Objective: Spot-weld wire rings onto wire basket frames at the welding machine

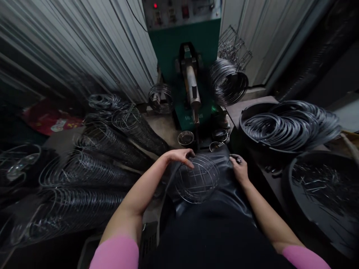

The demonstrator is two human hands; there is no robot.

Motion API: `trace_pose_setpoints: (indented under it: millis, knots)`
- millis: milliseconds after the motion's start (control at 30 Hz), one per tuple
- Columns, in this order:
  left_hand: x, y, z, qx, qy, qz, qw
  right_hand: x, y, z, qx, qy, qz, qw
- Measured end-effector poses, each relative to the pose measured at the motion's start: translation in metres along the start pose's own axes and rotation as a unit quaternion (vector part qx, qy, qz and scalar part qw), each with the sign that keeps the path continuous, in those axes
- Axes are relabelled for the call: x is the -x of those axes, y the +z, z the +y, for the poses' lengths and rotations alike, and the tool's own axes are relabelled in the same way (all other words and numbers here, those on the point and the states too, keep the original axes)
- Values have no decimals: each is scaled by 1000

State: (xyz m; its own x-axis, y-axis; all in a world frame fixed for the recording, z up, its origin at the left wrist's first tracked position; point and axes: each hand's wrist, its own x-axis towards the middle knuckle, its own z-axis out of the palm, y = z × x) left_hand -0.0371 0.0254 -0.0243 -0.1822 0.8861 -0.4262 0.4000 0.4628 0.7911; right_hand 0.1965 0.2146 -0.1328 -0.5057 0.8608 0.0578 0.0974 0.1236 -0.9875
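1. Our left hand (183, 156) has its grip curled over the upper left edge of a round wire basket (209, 188), thumb and fingers bent about the rim.
2. Our right hand (239, 168) has its grip closed about small dark pieces (238, 160), too small for us to identify; it sits beside the edge of the black apron (228, 183).
3. The basket lies on the apron over our lap, between the two hands and nearer the left; we see the crossed wires of its base and nothing else in it.
4. To our right, a round black tub (254, 145) is heaped with wire rings (260, 127), some of them leaning out over its far right side.
5. Nearer us stands a second black tub (308, 203), with short wire pieces (319, 183) scattered over part of its floor.
6. To our left, wire baskets lie nested in long stacks (86, 168), side by side.
7. Low on the left stands a slotted crate (150, 239); we cannot tell its contents.
8. Ahead is a green machine (164, 48), with a large bundle of rings (228, 82) at its right and a smaller bundle (160, 98) at its left.
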Motion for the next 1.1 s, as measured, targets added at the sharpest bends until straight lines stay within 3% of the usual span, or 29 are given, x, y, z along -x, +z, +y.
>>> trace_pose_setpoints:
  millis: [100, 200, 267, 367, 467, 567, 667, 800, 933, 1100]
  knots:
    - [29, 6, 5, -18, 14, 48, 999, 15, -11, 11, 154, -91, -30, 983]
    - [56, 13, 16, -40, 53, 110, 992, 21, -18, 17, 234, -105, -56, 965]
    - [67, 16, 26, -84, 98, 184, 974, 17, -20, 8, 246, -103, -75, 961]
    - [65, 18, 40, -172, 141, 314, 923, 7, -18, -29, 202, -100, -134, 965]
    - [45, 16, 48, -232, 132, 391, 881, -4, -8, -83, 158, -109, -209, 959]
    - [21, 16, 51, -259, 114, 407, 869, -16, 12, -128, 163, -93, -276, 943]
    - [2, 19, 52, -279, 101, 396, 869, -32, 37, -147, 202, -64, -295, 932]
    - [-14, 21, 51, -283, 86, 390, 872, -45, 64, -136, 243, -100, -232, 937]
    - [-24, 20, 45, -283, 76, 388, 874, -42, 74, -114, 210, -162, -198, 944]
    - [-30, 20, 41, -286, 86, 376, 877, -35, 77, -101, 253, -272, -200, 907]
